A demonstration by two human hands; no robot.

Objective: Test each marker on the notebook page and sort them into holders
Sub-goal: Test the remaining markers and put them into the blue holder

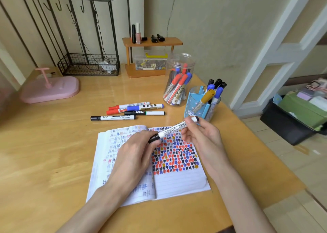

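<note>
Black-capped marker (172, 129) held in both hands just above the notebook (178, 185).

My left hand (134, 155) curls round the cap (153, 138), and my right hand (203, 137) pinches the white barrel near its tail. The long axis runs on a slant. The capped end sits low and left over the page, and the tail is raised to the right, toward the blue holder (190, 105). I judge the main risk to be a jerk at the cap: the tip could swipe my left fingers or streak the page. The right hand's light pinch could also slip and drop the pen. The upper right page is crowded with marks, so a fresh stroke there may be hard to read and send the pen to the wrong holder.
</note>
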